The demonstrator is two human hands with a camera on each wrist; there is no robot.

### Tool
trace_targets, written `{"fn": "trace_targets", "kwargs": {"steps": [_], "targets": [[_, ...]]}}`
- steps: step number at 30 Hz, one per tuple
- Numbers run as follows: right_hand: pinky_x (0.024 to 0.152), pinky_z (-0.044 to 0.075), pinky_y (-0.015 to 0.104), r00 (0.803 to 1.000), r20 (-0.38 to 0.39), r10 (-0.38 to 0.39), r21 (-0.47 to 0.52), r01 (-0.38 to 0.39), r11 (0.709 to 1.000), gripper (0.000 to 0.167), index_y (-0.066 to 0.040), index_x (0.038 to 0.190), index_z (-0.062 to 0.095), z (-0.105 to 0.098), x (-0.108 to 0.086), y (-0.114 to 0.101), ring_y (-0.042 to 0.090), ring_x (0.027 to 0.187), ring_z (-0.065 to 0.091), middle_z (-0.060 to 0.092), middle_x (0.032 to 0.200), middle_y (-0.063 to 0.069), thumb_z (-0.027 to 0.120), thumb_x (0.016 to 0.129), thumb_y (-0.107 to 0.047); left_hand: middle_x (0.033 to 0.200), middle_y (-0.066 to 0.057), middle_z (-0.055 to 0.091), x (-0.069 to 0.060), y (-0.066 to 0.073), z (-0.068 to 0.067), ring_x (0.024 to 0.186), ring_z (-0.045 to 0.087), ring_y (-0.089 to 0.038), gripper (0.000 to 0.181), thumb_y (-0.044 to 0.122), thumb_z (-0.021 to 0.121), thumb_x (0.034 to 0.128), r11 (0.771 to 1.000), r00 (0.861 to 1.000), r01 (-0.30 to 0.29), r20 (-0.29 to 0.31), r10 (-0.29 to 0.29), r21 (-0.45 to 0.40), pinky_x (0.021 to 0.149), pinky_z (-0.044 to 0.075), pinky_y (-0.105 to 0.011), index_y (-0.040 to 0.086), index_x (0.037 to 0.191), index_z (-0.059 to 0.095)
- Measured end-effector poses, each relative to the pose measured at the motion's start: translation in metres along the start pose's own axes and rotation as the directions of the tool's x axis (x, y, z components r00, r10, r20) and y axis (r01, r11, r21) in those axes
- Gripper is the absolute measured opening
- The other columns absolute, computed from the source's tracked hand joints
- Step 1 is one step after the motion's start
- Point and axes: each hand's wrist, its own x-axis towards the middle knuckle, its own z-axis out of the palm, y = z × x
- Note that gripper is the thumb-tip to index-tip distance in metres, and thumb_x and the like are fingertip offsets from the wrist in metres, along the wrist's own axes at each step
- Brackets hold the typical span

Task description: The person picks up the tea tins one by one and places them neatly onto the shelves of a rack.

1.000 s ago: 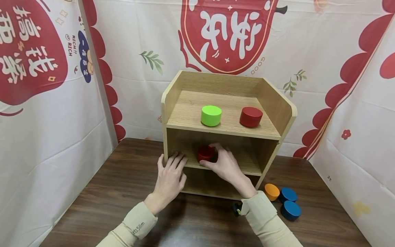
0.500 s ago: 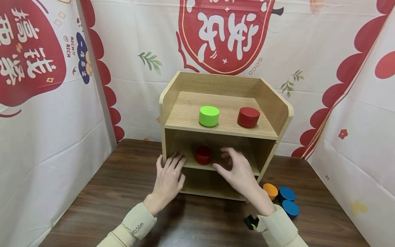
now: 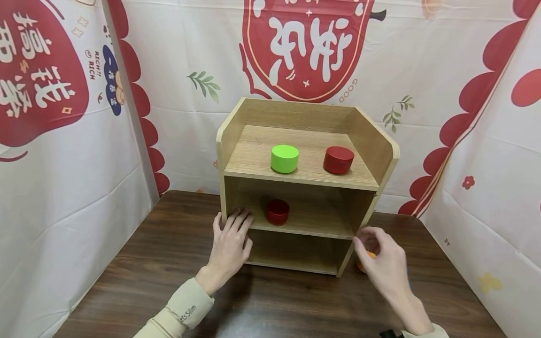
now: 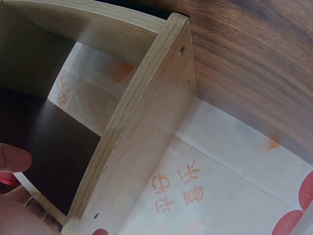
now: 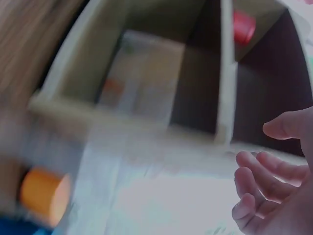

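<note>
My left hand [image 3: 229,244] grips the left side of a small wooden shelf unit [image 3: 301,231], its fingers on the middle board and one fingertip outside the side panel. On that board a dark red cylinder [image 3: 277,212] stands a little right of those fingers. My right hand [image 3: 384,263] is by the unit's right edge with fingers loosely bent and nothing in them. Partly behind it is an orange cylinder [image 5: 45,197] on the table. A bright green cylinder [image 3: 284,158] and another red cylinder [image 3: 338,160] stand on the top board.
Blue cylinders lie mostly hidden behind my right hand; a blue patch [image 5: 14,226] shows in the right wrist view. The unit stands on a dark wood table [image 3: 169,234]. Printed white cloth [image 3: 190,131] hangs behind and at both sides.
My right hand has let go of the dark red cylinder on the middle board and moved out to the right, beside the orange cylinder. My left hand has stayed on the unit.
</note>
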Motion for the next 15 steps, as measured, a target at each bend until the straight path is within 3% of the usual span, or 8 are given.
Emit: {"fn": "trace_targets", "kwargs": {"steps": [4,6,10,15], "targets": [[0.062,0.048,0.035,0.989,0.081,0.123,-0.168,-0.108,0.98,0.029,-0.003,0.101,0.065,-0.017,-0.013,0.034,0.024,0.075,0.063,0.068,0.086,0.013,0.075,0.079,-0.018,0.136,-0.005,0.058,0.0,0.001,0.0,0.131,0.051,-0.025,0.047,0.011,0.064,0.0808,1.0,1.0,-0.002,0.001,0.002,-0.006,0.106,0.027,-0.065,0.013,0.128,0.061],[0.064,0.048,0.049,0.962,0.175,0.208,-0.251,-0.16,0.955,0.039,0.0,0.108,0.062,-0.024,-0.02,0.05,0.035,0.085,0.06,0.065,0.095,0.02,0.072,0.082,-0.028,0.136,-0.005,0.058,-0.001,0.001,0.001,0.13,0.051,-0.025,0.047,0.011,0.063,0.0809,1.0,1.0,-0.004,-0.004,0.004,-0.009,0.106,0.027,-0.065,0.013,0.128,0.061],[0.067,0.048,0.054,0.86,0.371,0.351,-0.365,-0.213,0.907,0.072,0.011,0.12,0.054,-0.033,-0.031,0.081,0.045,0.095,0.053,0.058,0.104,0.03,0.065,0.085,-0.051,0.135,-0.005,0.059,-0.002,0.0,0.001,0.129,0.052,-0.025,0.047,0.01,0.064,0.0792,1.0,1.0,-0.006,-0.025,0.006,-0.013,0.106,0.027,-0.065,0.013,0.126,0.062],[0.068,0.048,0.056,0.75,0.491,0.444,-0.45,-0.219,0.866,0.098,0.019,0.123,0.047,-0.035,-0.039,0.108,0.053,0.094,0.052,0.055,0.104,0.038,0.062,0.078,-0.067,0.134,-0.006,0.06,-0.001,0.001,0.0,0.128,0.052,-0.026,0.048,0.009,0.064,0.078,1.0,0.999,-0.005,-0.032,0.004,-0.024,0.105,0.027,-0.066,0.012,0.126,0.062]]}}
